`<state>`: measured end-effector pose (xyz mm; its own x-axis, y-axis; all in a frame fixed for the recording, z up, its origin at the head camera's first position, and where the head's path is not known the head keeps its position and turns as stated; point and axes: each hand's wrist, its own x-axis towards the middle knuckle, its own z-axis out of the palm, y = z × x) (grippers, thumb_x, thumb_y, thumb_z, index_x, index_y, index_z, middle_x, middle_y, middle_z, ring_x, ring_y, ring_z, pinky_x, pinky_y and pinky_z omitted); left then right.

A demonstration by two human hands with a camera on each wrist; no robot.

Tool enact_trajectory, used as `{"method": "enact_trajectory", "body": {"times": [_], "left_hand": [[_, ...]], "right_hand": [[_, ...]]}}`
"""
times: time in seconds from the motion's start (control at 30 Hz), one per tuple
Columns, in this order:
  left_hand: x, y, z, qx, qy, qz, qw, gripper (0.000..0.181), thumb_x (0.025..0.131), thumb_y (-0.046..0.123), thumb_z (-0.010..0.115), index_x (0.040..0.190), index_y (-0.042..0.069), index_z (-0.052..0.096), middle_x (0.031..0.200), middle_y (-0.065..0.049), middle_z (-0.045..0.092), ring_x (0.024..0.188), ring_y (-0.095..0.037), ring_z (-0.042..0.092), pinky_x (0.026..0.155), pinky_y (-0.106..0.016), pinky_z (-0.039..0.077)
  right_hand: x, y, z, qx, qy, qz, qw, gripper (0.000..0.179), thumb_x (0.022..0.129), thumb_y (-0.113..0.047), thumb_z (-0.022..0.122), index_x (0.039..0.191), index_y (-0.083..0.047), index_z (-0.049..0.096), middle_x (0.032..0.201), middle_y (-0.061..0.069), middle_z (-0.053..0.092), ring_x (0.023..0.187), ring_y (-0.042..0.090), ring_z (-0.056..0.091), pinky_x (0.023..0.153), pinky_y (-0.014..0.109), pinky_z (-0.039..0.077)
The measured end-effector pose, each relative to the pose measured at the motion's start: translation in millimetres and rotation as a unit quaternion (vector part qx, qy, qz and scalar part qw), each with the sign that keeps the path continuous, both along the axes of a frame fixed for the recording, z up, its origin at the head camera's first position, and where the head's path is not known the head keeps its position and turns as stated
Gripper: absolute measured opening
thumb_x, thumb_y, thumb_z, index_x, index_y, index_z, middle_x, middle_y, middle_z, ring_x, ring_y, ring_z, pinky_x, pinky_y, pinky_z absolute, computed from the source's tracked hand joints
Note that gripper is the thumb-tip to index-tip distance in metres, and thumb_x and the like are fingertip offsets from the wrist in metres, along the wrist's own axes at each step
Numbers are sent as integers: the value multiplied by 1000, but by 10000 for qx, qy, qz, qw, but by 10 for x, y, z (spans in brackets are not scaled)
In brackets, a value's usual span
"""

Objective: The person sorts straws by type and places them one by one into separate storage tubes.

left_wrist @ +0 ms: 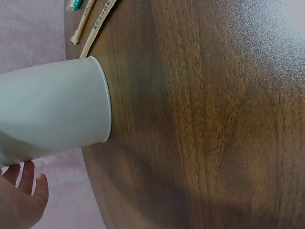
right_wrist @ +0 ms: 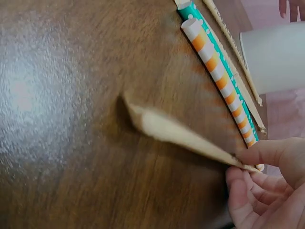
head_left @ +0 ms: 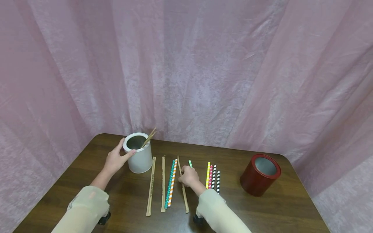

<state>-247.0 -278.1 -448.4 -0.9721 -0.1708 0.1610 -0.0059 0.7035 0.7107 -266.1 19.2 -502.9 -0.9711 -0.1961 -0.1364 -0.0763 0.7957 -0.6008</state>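
My left hand (head_left: 115, 160) holds the white can (head_left: 140, 161) near its rim, thumb on the near side and fingers on the left. Brown paper-wrapped sticks (head_left: 149, 137) lean out of this upright can. With thumb and fingertips, my right hand (head_left: 190, 176) pinches a thin paper-wrapped stick (right_wrist: 186, 140), whose near end looks blurred in the right wrist view. Left of that hand lie an orange-striped straw (head_left: 172, 184), a teal dotted straw (head_left: 169, 187) and two more wrapped sticks, one of them the leftmost stick (head_left: 151, 187). A green-striped straw (head_left: 190, 163) is mostly hidden behind the right hand.
Right of my right sleeve (head_left: 217, 207) lie a yellow straw (head_left: 208, 174), a pink dotted straw (head_left: 210, 176) and black-striped straws (head_left: 218, 179), partly covered by it. A dark red can (head_left: 257, 178) stands at the right. A pink curtain (head_left: 198, 81) hangs behind the wooden table (head_left: 128, 207).
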Motion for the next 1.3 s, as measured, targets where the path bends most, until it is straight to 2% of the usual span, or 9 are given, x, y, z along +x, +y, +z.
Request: {"method": "enact_trajectory", "body": {"times": [0.13, 0.27, 0.4, 0.57, 0.9, 1.1, 1.3], "left_hand": [[2, -10, 0, -27, 2, -4, 10000, 86, 79, 53, 55, 142, 10, 14, 139, -24, 30, 125, -43, 31, 96, -58, 28], [10, -12, 1, -46, 21, -12, 10000, 85, 80, 52, 55, 142, 9, 15, 138, -24, 31, 124, -43, 32, 96, -58, 28], [20, -12, 9, -55, 35, -2, 10000, 85, 80, 51, 56, 142, 9, 15, 138, -24, 32, 124, -43, 32, 96, -58, 28], [26, -16, 20, -46, 41, -9, 10000, 85, 80, 51, 56, 142, 9, 15, 138, -24, 31, 124, -43, 31, 96, -58, 27], [26, -15, 20, 7, 101, -24, 9999, 85, 80, 50, 56, 141, 8, 16, 137, -24, 34, 123, -42, 34, 96, -57, 29], [23, -13, 23, 4, 57, -39, 10000, 85, 80, 51, 56, 142, 9, 15, 139, -23, 30, 124, -43, 31, 96, -58, 28], [19, -10, 26, 1, 28, -40, 10000, 86, 80, 51, 55, 142, 9, 14, 139, -23, 29, 125, -43, 30, 96, -58, 28]], "right_hand": [[22, 2, -8, -82, 33, 4, 10000, 17, 71, -7, 66, 84, -5, 55, 52, 0, 51, 38, 11, 47, 38, 26, 35], [24, 27, -44, -798, -200, -22, 9966, 15, 71, -3, 64, 81, -3, 52, 51, 1, 47, 36, 9, 42, 36, 22, 36], [2, 56, -64, -1801, -717, -132, 9809, 24, 73, 1, 61, 96, 3, 52, 52, 3, 47, 36, 8, 40, 35, 20, 39], [-49, 82, -22, -2446, -1010, -280, 9639, 35, 73, 2, 58, 107, 4, 50, 57, 2, 46, 38, 8, 41, 37, 20, 42], [-125, 157, 135, -3210, -1269, -134, 9385, 41, 75, 4, 55, 114, 4, 43, 76, 7, 53, 53, 11, 47, 46, 24, 48], [-160, 191, 257, -3675, -1388, -123, 9195, 40, 74, 7, 53, 111, 3, 39, 76, 6, 49, 56, 13, 49, 48, 25, 49], [-180, 186, 449, -3901, -1364, -83, 9106, 34, 74, 8, 52, 105, 2, 40, 75, 6, 48, 58, 14, 50, 51, 26, 50]]}}
